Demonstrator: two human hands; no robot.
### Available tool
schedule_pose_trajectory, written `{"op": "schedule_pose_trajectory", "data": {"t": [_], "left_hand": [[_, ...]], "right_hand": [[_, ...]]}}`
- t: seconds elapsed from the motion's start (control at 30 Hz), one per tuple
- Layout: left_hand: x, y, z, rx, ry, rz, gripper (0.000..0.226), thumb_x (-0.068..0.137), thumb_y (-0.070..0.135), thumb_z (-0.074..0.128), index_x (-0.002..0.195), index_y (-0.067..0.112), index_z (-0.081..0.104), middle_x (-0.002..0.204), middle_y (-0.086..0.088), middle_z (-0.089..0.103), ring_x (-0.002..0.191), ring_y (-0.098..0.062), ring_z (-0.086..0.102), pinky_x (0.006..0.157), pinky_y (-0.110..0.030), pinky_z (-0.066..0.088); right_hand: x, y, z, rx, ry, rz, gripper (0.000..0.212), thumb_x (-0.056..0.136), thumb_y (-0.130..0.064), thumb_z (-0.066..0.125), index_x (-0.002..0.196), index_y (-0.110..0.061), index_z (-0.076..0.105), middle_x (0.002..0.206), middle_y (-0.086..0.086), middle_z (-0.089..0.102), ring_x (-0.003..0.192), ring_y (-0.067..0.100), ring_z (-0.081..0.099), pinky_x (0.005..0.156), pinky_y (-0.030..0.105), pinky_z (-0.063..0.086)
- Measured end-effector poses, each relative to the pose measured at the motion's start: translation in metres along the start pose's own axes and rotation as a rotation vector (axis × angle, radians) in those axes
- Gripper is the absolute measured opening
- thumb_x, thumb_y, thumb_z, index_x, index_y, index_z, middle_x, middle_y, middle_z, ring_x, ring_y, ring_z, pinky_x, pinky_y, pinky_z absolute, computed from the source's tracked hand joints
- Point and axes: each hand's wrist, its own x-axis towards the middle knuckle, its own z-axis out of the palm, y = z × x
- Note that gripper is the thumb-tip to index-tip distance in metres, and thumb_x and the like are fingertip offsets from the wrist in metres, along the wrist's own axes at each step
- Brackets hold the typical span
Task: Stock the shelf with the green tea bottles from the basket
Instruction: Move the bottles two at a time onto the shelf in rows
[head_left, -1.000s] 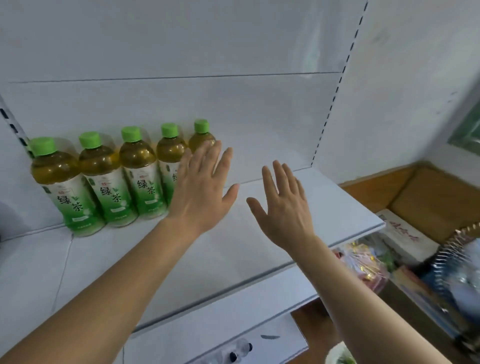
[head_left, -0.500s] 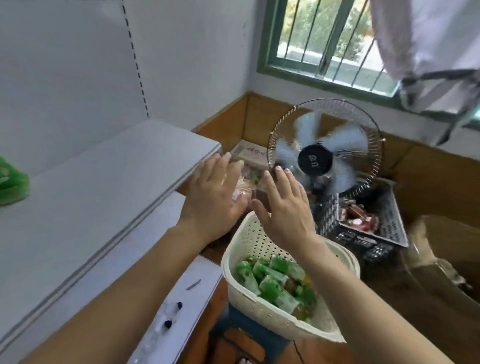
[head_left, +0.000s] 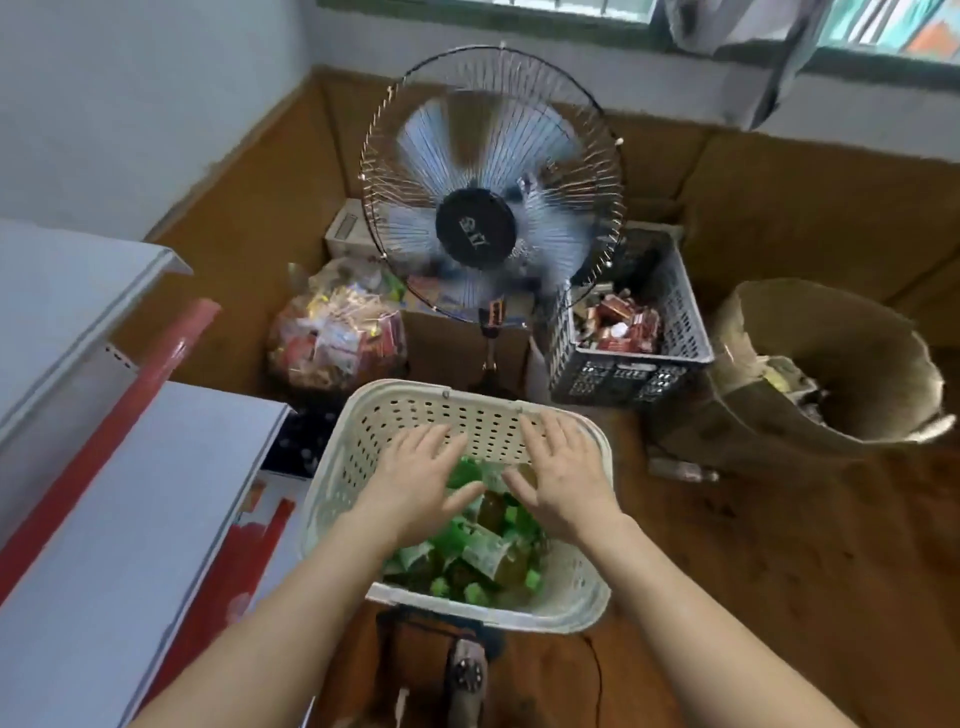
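Note:
A cream perforated basket (head_left: 415, 410) sits low in front of me, on a stool. Inside it lie several green tea bottles (head_left: 483, 556) with green caps and green-and-white labels, heaped on their sides. My left hand (head_left: 415, 483) hovers over the left half of the basket, palm down with fingers spread and nothing in it. Over the right half my right hand (head_left: 563, 478) does the same, also empty. The white shelf (head_left: 67, 291) runs along the left edge of the view; the bottles standing on it are out of sight.
A running standing fan (head_left: 488, 182) is right behind the basket. A bag of snack packets (head_left: 332, 332) lies at its left, a grey crate (head_left: 628, 358) at its right, and a burlap sack (head_left: 821, 374) further right. A lower white shelf (head_left: 130, 519) with red trim is at left.
My view has swung from the shelf with its row of bottles, right and down to the basket. Both open hands moved from above the shelf to just over the bottles in the basket.

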Motion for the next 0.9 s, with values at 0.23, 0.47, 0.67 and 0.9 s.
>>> {"op": "schedule_pose_trajectory", "data": {"t": [0.23, 0.47, 0.67, 0.9], "left_hand": [[0.032, -0.022, 0.069, 0.016, -0.229, -0.041, 0.111, 0.082, 0.09, -0.005, 0.173, 0.03, 0.015, 0.18, -0.005, 0.019, 0.166, -0.028, 0.016, 0.135, -0.054, 0.014], [0.077, -0.019, 0.136, -0.005, -0.368, 0.036, 0.096, 0.098, 0.086, 0.024, 0.173, 0.027, 0.015, 0.18, -0.009, 0.021, 0.166, -0.032, 0.018, 0.135, -0.058, 0.013], [0.092, -0.022, 0.189, -0.021, -0.478, 0.136, 0.089, 0.097, 0.076, 0.047, 0.17, 0.028, 0.029, 0.178, -0.006, 0.027, 0.165, -0.031, 0.021, 0.135, -0.053, 0.01], [0.103, -0.013, 0.211, 0.123, -0.476, 0.178, 0.076, 0.094, 0.05, 0.068, 0.161, 0.028, 0.04, 0.161, -0.005, 0.043, 0.151, -0.033, 0.034, 0.121, -0.059, 0.028]], "right_hand": [[0.008, 0.027, 0.062, 0.049, -0.236, 0.068, 0.088, 0.106, -0.072, 0.035, 0.175, -0.034, -0.004, 0.184, 0.007, 0.001, 0.17, 0.032, 0.0, 0.136, 0.054, 0.009], [0.042, 0.043, 0.111, 0.05, -0.308, 0.201, 0.092, 0.105, -0.07, 0.044, 0.174, -0.03, -0.003, 0.183, 0.012, 0.006, 0.168, 0.039, 0.007, 0.134, 0.056, 0.012], [0.076, 0.048, 0.138, 0.069, -0.47, 0.27, 0.094, 0.107, -0.069, 0.043, 0.174, -0.031, -0.01, 0.184, 0.008, -0.01, 0.169, 0.033, -0.006, 0.135, 0.054, 0.002], [0.093, 0.04, 0.171, 0.031, -0.442, 0.293, 0.089, 0.107, -0.059, 0.052, 0.175, -0.028, 0.003, 0.181, 0.011, 0.018, 0.166, 0.042, 0.014, 0.133, 0.063, 0.017]]}}
